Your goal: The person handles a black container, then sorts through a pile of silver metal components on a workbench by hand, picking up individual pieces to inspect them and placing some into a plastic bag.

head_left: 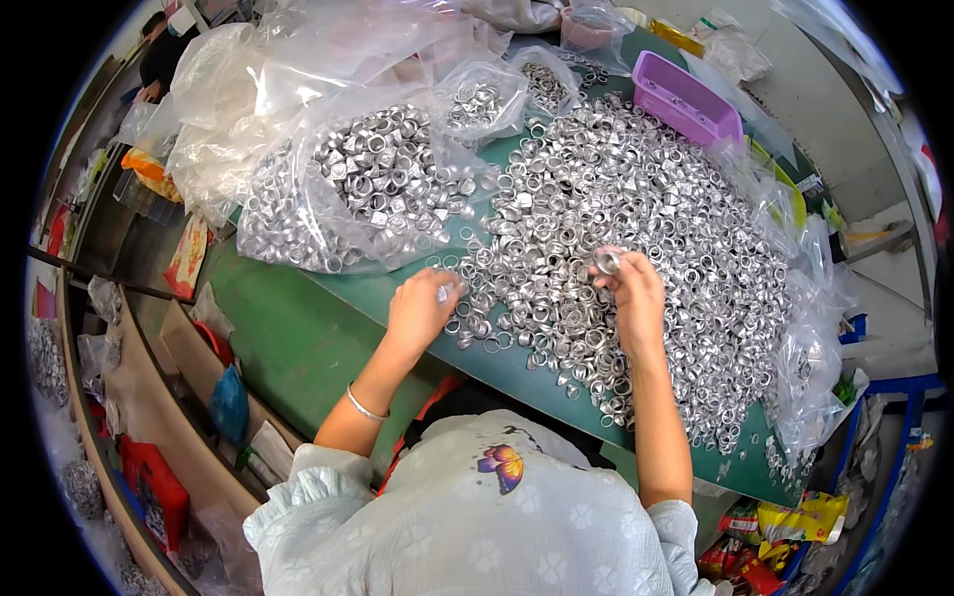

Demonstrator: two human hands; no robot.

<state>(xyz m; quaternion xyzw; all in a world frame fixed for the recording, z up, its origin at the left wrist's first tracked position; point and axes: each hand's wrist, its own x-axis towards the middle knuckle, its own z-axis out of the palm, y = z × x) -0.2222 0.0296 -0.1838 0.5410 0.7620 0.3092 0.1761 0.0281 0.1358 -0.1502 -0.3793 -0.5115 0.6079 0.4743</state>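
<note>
A large heap of silver-coloured metal rings (646,189) spreads over the green table. My right hand (638,298) is above the heap, pinching one silver ring (607,261) between thumb and fingers. At the left edge of the heap, near the table's front, my left hand (421,306) is closed with the fingers curled. A small silver ring (444,292) shows at its fingertips, partly hidden by the fingers. Beyond my left hand lies a clear plastic bag (288,223), opened toward the heap, with many more rings in it.
Two smaller clear bags of rings (475,104) stand at the back. A purple plastic basket (686,99) sits behind the heap. Crumpled clear plastic (810,338) lines the table's right side. Shelves with bags and a red bin (154,487) stand at left. At far left is another person (164,55).
</note>
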